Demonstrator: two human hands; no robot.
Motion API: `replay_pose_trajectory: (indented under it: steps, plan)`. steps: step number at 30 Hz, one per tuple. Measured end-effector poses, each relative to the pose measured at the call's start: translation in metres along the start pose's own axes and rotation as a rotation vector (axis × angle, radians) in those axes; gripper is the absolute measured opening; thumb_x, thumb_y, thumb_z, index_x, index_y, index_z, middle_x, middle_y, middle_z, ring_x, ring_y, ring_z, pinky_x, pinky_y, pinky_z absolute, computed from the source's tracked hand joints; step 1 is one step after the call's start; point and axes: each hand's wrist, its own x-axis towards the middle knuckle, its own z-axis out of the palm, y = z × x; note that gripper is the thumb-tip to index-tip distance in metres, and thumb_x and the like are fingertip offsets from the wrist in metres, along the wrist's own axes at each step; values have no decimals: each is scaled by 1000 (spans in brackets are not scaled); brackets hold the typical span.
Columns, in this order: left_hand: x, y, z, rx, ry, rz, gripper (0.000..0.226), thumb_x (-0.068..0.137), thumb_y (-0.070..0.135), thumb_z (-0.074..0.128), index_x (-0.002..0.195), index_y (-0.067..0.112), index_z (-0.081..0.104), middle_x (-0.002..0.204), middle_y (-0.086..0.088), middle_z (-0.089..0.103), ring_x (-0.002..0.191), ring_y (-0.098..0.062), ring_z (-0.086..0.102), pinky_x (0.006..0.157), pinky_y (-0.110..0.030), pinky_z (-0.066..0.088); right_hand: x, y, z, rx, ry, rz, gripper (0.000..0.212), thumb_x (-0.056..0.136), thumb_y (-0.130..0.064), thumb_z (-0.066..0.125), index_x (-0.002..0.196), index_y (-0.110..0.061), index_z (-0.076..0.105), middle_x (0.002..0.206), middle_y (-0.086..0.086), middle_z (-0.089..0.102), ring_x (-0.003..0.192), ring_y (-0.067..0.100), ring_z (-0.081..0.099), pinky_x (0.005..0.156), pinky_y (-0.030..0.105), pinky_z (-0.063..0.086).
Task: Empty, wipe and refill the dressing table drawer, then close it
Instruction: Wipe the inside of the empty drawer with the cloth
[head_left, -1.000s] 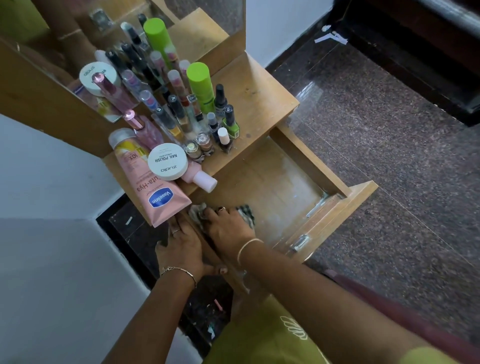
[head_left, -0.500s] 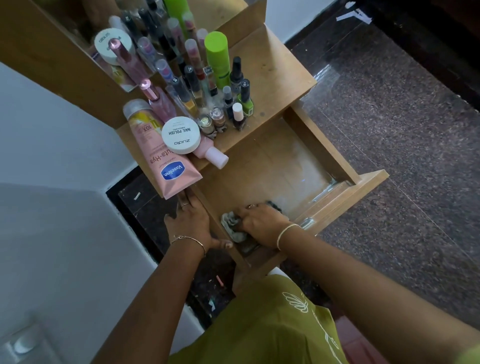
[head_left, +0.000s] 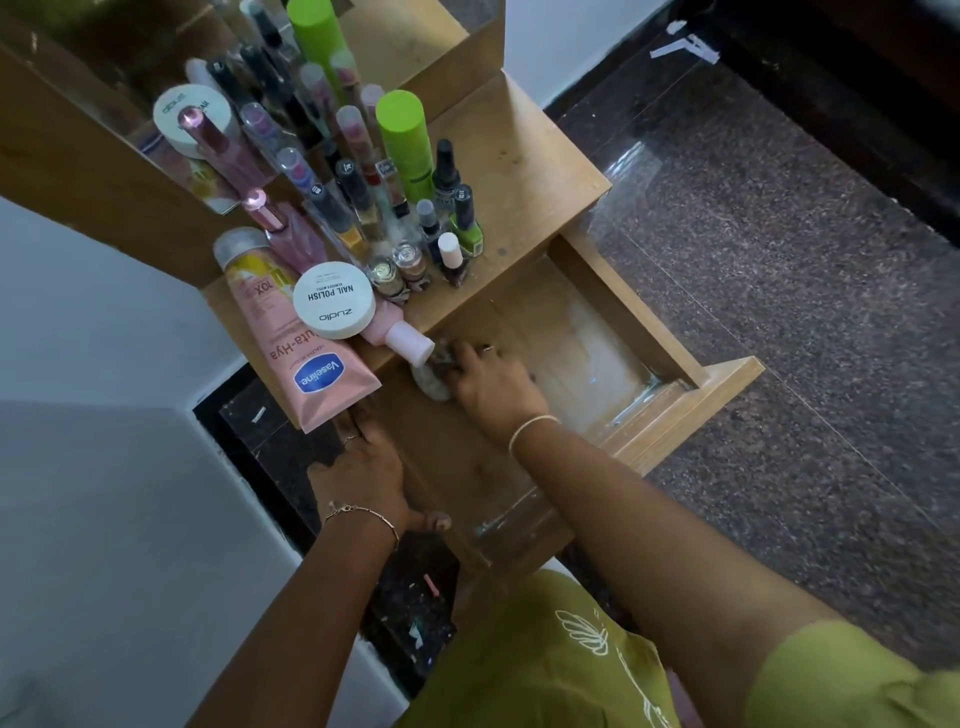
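While the drawer (head_left: 587, 358) stands pulled out and bare, we wipe its rear left corner.
The right hand (head_left: 493, 384) reaches in, fingers bunched round the cloth (head_left: 431, 382), pressing it to the drawer floor; the left hand (head_left: 363, 467) lies along the drawer's left wall, fingers straight, which we judge steadies it; the cosmetics (head_left: 410, 228) wait above the drawer for refilling.

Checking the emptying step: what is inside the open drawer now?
Inside the drawer, only the right hand holding a grey cloth close to the tabletop edge; the visible floor is bare wood. What lies beneath the hand, forearm and tabletop overhang is covered.
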Motion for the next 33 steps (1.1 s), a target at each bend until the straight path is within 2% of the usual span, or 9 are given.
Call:
replay_pose_trajectory:
  steps: [6, 10, 14, 19, 23, 26, 28, 30, 33]
  plan:
    - [1, -1, 1, 9, -7, 1, 147, 40, 82, 69, 139, 1, -5, 155, -24, 6, 127, -30, 49, 101, -44, 39, -8, 80, -10, -52, 60, 371, 37, 98, -11, 32, 129, -7, 50, 124, 20, 48, 97, 37, 56, 73, 43, 46]
    - [2, -1, 3, -28, -4, -2, 149, 39, 80, 71, 137, 2, -8, 154, -23, 7, 127, -28, 49, 102, -45, 39, -13, 77, -9, -30, 17, 562, 37, 96, -7, 28, 125, -3, 50, 129, 22, 43, 103, 36, 54, 74, 42, 48]
    - [1, 0, 2, -28, 0, 4, 146, 40, 79, 72, 136, 0, -4, 153, -24, 12, 126, -27, 49, 99, -43, 39, -21, 18, 0, 61, -50, 541, 38, 99, -10, 30, 133, 2, 45, 138, 22, 36, 93, 28, 57, 63, 37, 50]
    - [1, 3, 0, 17, 3, -3, 147, 42, 78, 72, 137, -4, -4, 151, -23, 20, 122, -25, 53, 95, -40, 40, -10, -27, -1, 62, -89, 326, 36, 98, -14, 35, 129, -4, 51, 130, 18, 40, 98, 29, 52, 69, 38, 44]
    - [1, 4, -1, 65, -1, -3, 146, 42, 80, 70, 137, -4, -3, 149, -24, 24, 118, -25, 55, 94, -38, 42, 16, 10, -16, -3, -87, 444, 36, 99, -13, 35, 131, -5, 50, 134, 19, 38, 101, 30, 52, 68, 38, 43]
    - [1, 4, -2, 62, -10, -4, 147, 42, 81, 70, 138, -6, -1, 148, -23, 27, 116, -24, 57, 93, -37, 43, 22, 30, -20, -10, -97, 535, 43, 99, -11, 32, 140, -4, 39, 140, 21, 34, 104, 30, 54, 63, 36, 38]
    - [0, 4, -2, 63, -7, -5, 149, 42, 82, 69, 138, -7, -3, 150, -24, 22, 116, -23, 58, 93, -37, 43, 28, 44, -23, 13, -100, 592, 46, 99, -9, 32, 144, -1, 32, 144, 22, 30, 108, 31, 53, 67, 36, 42]
    - [-1, 4, -2, 65, -7, 3, 147, 43, 84, 66, 137, -5, -2, 152, -26, 16, 118, -24, 57, 93, -37, 44, 34, 57, -27, 56, -105, 640, 44, 99, -8, 32, 142, 0, 35, 143, 22, 31, 111, 32, 53, 74, 38, 47]
    - [-2, 3, -3, 53, -11, 8, 147, 42, 84, 66, 137, -4, -3, 153, -27, 6, 118, -24, 56, 94, -38, 43, 35, 65, -28, 27, -101, 645, 39, 99, -7, 31, 135, -3, 44, 135, 19, 38, 106, 32, 55, 67, 35, 43]
